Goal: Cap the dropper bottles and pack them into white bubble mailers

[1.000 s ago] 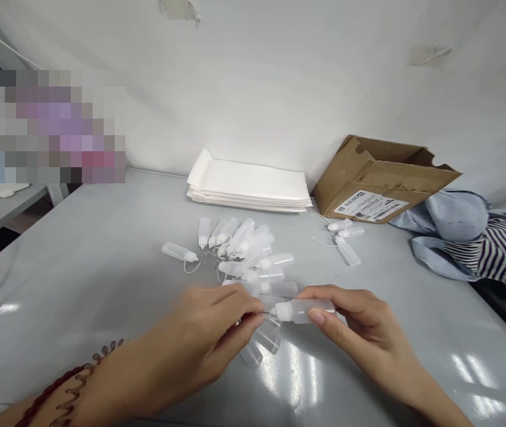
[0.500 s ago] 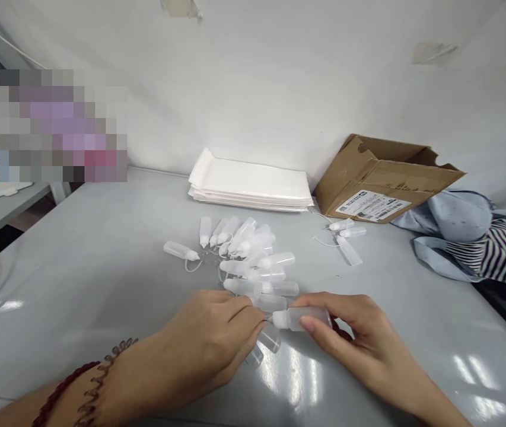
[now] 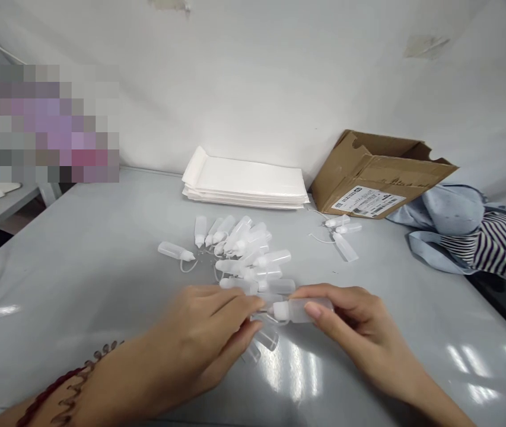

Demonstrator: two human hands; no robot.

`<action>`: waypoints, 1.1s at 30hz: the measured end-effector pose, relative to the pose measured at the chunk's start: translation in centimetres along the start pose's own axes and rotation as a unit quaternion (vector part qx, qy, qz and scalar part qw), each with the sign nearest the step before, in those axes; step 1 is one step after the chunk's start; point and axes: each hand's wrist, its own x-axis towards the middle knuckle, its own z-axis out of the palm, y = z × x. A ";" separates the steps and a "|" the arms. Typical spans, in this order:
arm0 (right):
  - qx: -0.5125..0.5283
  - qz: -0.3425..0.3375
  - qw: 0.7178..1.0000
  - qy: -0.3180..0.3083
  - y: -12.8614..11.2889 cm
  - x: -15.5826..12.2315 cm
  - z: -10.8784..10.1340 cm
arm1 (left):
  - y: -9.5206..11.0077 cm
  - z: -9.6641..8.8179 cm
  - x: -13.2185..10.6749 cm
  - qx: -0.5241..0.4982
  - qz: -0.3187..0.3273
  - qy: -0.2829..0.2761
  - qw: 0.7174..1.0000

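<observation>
My right hand (image 3: 355, 332) grips a small translucent squeeze bottle (image 3: 299, 309) lying sideways, its white nozzle pointing left. My left hand (image 3: 210, 332) is pinched at the nozzle's thin tip; what the fingertips hold is too small to make out. Both hands hover just above the grey table (image 3: 101, 284), at the near edge of a pile of several identical bottles (image 3: 244, 255). One lone bottle (image 3: 172, 251) lies left of the pile. A clear cap (image 3: 267, 338) lies under my left fingers.
A stack of white padded envelopes (image 3: 244, 184) lies at the back against the wall. A torn cardboard box (image 3: 377, 175) stands to its right, with a few more bottles (image 3: 341, 228) before it. Blue and striped cloth (image 3: 470, 234) lies at the far right edge.
My hands and the bottle dipped slightly and came back; the left fingertips closed in on the nozzle tip. The view shifted a little to the right.
</observation>
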 end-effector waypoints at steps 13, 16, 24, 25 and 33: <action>0.036 0.008 0.999 0.020 0.0 0.3 -0.4 | 0.2 -0.5 0.4 -0.020 -0.031 -0.002 0.999; 0.020 -0.002 1.000 0.019 -0.2 0.2 -0.4 | 0.2 -0.4 0.1 -0.020 -0.029 0.007 0.999; -0.006 -0.020 1.000 0.012 -0.2 0.1 -0.1 | 0.2 -0.3 0.0 0.006 0.017 0.006 1.000; -0.009 -0.024 1.000 0.012 -0.2 0.1 -0.1 | 0.2 -0.3 0.1 0.006 0.020 0.007 1.000; -0.036 -0.059 0.998 0.009 -0.3 -0.1 0.2 | 0.2 -0.4 0.2 0.013 0.038 0.021 0.999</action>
